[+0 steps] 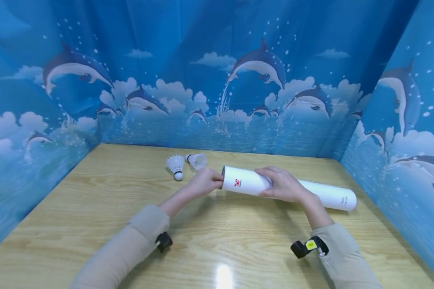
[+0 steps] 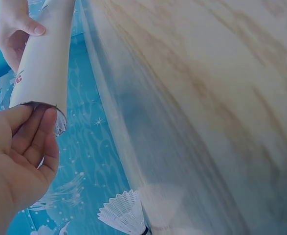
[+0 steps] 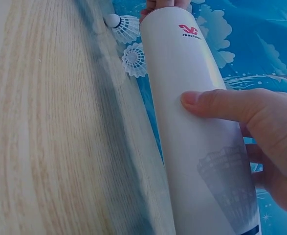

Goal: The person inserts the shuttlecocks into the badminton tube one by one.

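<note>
A white shuttlecock tube with a red logo lies slanted above the wooden table, its open end toward the left. My right hand grips it around the middle, thumb on the near side. At the open end, the fingertips of my left hand reach just inside the rim. White netting of a shuttlecock shows inside the mouth beside those fingers, which appear to pinch its skirt; the fingertips themselves are hidden. Two white shuttlecocks, one upright-skirted and one on its side, lie left of the tube.
The wooden table stretches in front of both arms. A blue curtain printed with dolphins hangs behind the table and along its sides. Each forearm wears a small black camera, such as the one on the right wrist.
</note>
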Motion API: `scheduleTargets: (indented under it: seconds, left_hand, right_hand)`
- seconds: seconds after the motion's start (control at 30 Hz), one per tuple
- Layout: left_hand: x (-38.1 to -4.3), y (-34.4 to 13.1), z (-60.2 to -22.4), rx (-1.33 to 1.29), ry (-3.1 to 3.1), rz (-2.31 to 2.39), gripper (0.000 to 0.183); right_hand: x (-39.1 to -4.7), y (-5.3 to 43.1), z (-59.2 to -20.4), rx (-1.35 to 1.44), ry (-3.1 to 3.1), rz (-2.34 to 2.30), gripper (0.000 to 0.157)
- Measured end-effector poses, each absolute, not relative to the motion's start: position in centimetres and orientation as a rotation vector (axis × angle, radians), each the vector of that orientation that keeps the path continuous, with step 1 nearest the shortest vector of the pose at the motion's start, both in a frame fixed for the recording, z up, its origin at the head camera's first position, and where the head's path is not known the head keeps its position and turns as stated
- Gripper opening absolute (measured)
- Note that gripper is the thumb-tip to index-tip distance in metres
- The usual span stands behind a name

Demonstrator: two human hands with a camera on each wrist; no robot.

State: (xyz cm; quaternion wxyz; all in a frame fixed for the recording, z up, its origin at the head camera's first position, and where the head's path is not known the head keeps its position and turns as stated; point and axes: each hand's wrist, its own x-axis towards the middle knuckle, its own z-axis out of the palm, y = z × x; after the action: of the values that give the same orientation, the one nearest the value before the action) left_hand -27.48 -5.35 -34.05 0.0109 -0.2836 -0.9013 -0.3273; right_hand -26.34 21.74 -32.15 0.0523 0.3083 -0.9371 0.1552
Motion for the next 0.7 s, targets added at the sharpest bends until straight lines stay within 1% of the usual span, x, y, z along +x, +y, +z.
scheduleTargets:
  seconds: [0.23, 0.4, 0.7]
  left_hand:
    - [-27.5, -6.0, -33.9, -0.938, -2.836, -1.086, 0.010]
    - [-27.4, -6.6, -33.8, -0.894, -2.855, -1.192, 0.015]
    - [-27.8, -8.7, -33.1, -0.829, -2.850, -1.213, 0.019]
  right_hand:
    - [-26.3, 21.7, -32.2, 0.938, -2.849, 0.482, 0.070]
    - [-26.3, 21.7, -32.1, 0.930, -2.858, 0.481, 0.070]
    - [-26.2, 21.7, -32.0, 0.930, -2.862, 0.484, 0.070]
